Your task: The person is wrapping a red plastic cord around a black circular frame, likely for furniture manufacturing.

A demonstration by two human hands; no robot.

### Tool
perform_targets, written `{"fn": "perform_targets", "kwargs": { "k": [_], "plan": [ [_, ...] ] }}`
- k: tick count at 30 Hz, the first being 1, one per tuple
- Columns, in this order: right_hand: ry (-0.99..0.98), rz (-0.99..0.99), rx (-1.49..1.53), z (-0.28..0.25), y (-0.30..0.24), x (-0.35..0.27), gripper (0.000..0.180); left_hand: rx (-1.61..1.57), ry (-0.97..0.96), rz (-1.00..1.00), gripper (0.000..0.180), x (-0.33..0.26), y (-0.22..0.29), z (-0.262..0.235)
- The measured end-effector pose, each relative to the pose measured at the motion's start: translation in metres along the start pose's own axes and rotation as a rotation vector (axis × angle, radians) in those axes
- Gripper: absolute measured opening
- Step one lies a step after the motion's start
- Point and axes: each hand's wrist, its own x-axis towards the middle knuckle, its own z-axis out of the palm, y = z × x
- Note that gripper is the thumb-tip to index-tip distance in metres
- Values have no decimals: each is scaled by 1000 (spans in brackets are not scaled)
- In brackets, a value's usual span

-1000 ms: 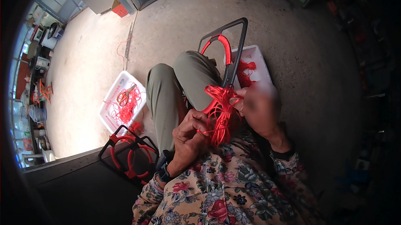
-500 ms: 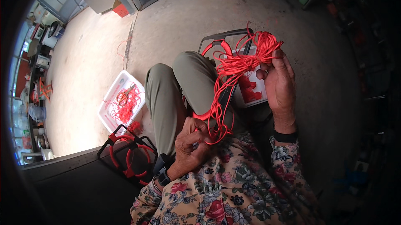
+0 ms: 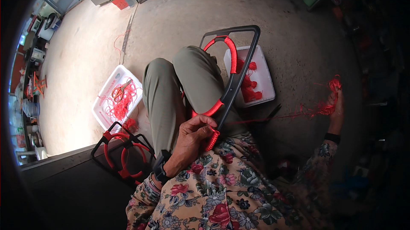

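A black frame [image 3: 235, 84] with a curved inner part wrapped in red cord [image 3: 233, 54] leans over my lap and right thigh. My left hand [image 3: 194, 138] pinches it at a red-wrapped section [image 3: 212, 140] near my belly. Stretched out to the far right, my right hand [image 3: 335, 107] is closed round a bundle of red cord [image 3: 334, 85]. A thin strand runs taut from that bundle back to the frame at my left hand. The right fingers are partly hidden by the cord and dim light.
A white tray [image 3: 102, 111] at left holds loose red cord and scissors [image 3: 122, 91]. Another white tray [image 3: 265, 76] with red cord stands beyond my right knee. Red-wrapped black frames [image 3: 124, 155] rest on a dark surface at lower left. Crowded shelves [image 3: 36, 54] line the far left.
My right hand has swung far out to the right with the cord bundle, drawing the strand straight. The slack cord has left the frame. My left hand stays near my lap.
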Motion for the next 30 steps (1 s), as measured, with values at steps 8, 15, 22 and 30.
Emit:
{"fn": "perform_targets", "kwargs": {
  "k": [8, 15, 22, 30],
  "plan": [
    [-320, 26, -402, 76, 72, -29, 26, -35, 19, -57, 24, -3, 9, -1],
    [-756, 177, -156, 212, 53, -119, 32, 283, 179, 289, 14, 0, 10, 1],
    [-653, 481, 650, 276, 90, -178, 40, 487, 128, 366, 18, 25, 14, 24],
    [-616, 662, 739, 259, 87, -210, 44, 674, 201, 384, 18, 14, -16, -1]
  ]
}}
